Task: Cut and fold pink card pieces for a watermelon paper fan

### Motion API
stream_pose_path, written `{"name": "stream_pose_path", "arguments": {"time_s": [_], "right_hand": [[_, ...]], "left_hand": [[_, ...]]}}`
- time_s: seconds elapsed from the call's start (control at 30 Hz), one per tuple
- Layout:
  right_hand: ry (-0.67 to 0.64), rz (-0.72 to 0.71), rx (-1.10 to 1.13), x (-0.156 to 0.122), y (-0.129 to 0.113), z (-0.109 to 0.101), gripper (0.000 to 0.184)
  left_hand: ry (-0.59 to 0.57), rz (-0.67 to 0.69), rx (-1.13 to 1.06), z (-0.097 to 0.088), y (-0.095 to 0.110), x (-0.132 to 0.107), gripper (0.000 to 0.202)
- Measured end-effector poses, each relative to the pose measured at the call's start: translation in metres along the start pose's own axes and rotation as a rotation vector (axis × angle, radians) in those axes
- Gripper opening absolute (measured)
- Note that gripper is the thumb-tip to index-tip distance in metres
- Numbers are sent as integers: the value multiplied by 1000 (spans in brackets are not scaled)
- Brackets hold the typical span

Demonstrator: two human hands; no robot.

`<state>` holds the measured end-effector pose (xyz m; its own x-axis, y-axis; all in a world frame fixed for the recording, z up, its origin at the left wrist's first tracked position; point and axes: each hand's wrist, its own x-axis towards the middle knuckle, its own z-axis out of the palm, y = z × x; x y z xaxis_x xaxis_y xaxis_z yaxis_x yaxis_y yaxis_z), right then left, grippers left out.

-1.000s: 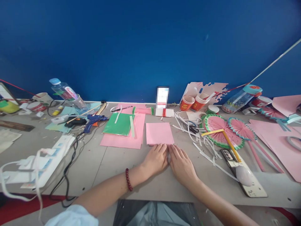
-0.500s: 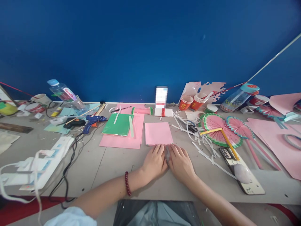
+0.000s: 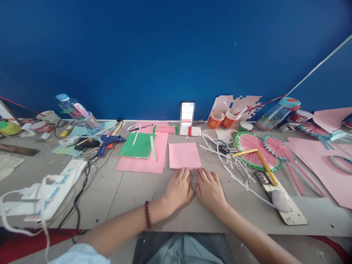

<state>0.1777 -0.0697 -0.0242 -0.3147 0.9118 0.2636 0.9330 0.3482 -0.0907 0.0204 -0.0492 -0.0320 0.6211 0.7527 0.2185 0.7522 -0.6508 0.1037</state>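
A pink square of paper [image 3: 184,154] lies flat on the table in front of me. Along its near edge press the fingertips of my left hand [image 3: 179,187], the fingers stretched out and close together. Beside it, my right hand [image 3: 210,187] rests its fingertips on the same edge toward the right corner, the fingers also extended. Neither hand seems to grip the paper; the thumbs point inward, low on the table. To the left, a green paper packet [image 3: 136,145] lies over larger pink sheets [image 3: 137,167].
At left are a blue glue gun [image 3: 108,142], a white power strip [image 3: 62,187] and a tilted bottle [image 3: 78,110]. Right are white paper strips [image 3: 239,179], watermelon fans [image 3: 250,148], a phone [image 3: 291,214] and red paper cups [image 3: 216,119]. Ahead stands a blue wall [image 3: 165,55].
My hands stay at the paper's near edge, with only a very slight shift. The whole view has moved a little; nothing was picked up or let go.
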Motion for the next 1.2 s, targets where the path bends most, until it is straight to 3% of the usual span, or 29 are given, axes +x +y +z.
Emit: {"name": "stream_pose_path", "arguments": {"time_s": [0.4,1.2], "right_hand": [[0,57,-29,0,-2,3,40],[27,35,-41,0,-1,2,39]], "left_hand": [[38,-80,15,1,-2,-8,50],[53,-156,156,-3,7,-14,48]]}}
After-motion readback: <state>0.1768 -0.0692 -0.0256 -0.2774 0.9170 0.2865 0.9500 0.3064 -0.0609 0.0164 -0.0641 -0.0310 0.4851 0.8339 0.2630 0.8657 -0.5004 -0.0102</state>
